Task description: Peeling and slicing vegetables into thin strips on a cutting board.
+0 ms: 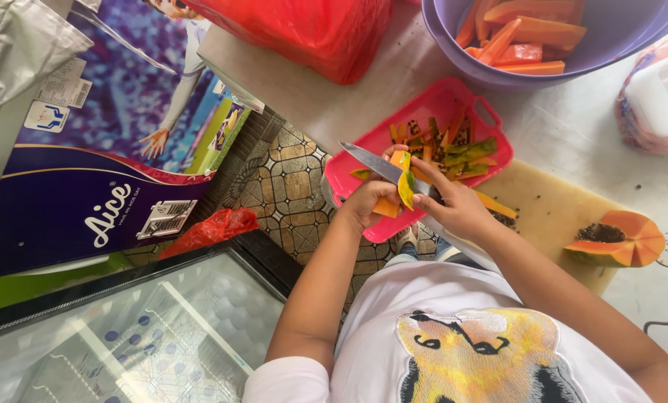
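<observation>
My left hand holds an orange papaya slice over the near edge of a pink tray. My right hand grips a knife whose steel blade points left across the slice. A strip of yellow-green peel curls off the slice between the two hands. The tray holds green and orange peel strips and dark seeds. A cut papaya piece with black seeds lies on the counter at the right, beside a pale cutting board.
A purple bowl of peeled papaya sticks stands at the back. A red plastic bag sits at the back left, a bagged white container at the right. Left of me are a printed box, a glass-topped freezer and a tiled floor.
</observation>
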